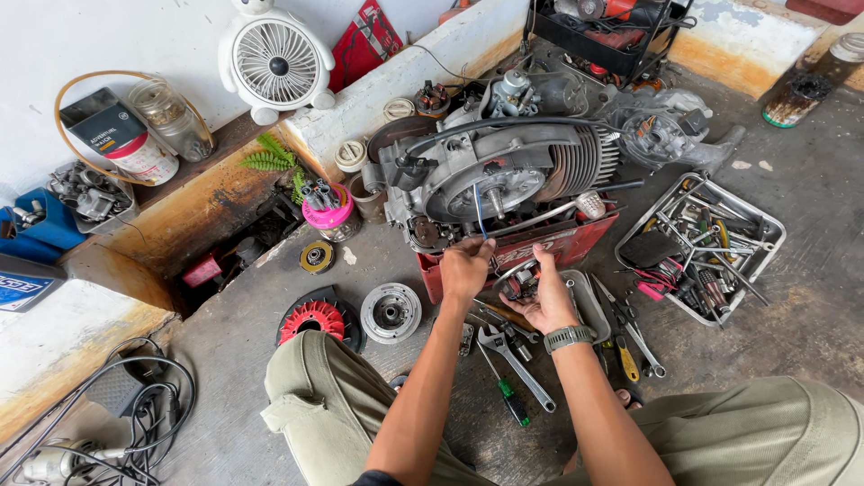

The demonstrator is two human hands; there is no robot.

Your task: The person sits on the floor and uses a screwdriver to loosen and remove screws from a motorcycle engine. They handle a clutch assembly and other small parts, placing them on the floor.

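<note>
1. The left hand (pixel 465 268) pinches closed on something small at the lower edge of the scooter engine (pixel 490 175), just beneath a thin blue wire (pixel 478 211); what it grips is too small to tell.
2. The right hand (pixel 547 297) lies palm up, half open, cupping a small metal part (pixel 522 286) over the steel tray (pixel 589 306).
3. Risk, as I judge it: the engine rests on a red crate (pixel 540 247), so a hard pull could rock it.
4. Small parts could slip from oily fingers among the wrenches (pixel 513 355) on rough concrete.
5. Cast grey casing, ribbed cooling fins (pixel 585 157), greasy sheen.
</note>
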